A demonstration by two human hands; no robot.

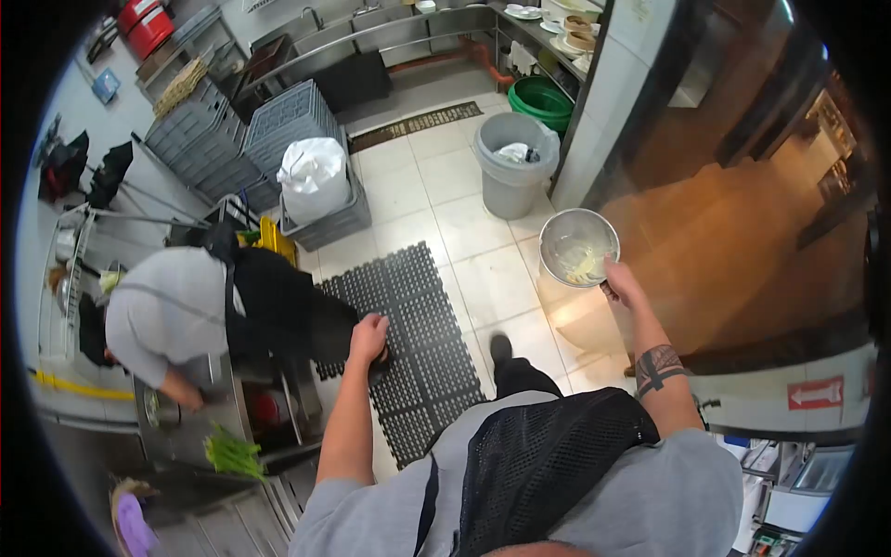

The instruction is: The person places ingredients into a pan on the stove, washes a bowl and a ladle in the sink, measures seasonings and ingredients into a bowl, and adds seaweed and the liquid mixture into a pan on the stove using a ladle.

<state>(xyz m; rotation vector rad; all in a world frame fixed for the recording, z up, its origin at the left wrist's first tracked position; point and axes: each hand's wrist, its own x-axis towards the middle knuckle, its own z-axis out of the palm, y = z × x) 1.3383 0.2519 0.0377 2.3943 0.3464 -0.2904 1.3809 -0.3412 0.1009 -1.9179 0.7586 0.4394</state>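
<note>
A round metal pot (579,247) with some pale yellowish residue inside hangs at the right of centre, over the tiled floor. My right hand (624,282) is closed around its near edge or handle; the exact grip is partly hidden. My left hand (369,336) is out in front at the centre left, above the black rubber mat (418,316). Its fingers are curled in, and I cannot make out anything in them.
At the left another person (172,302) bends over a steel counter beside green stalks (232,452). Ahead stand a grey bin (510,190), a green bin (541,100), stacked grey crates (290,121) and a white bag (314,178). A glass panel is at the right.
</note>
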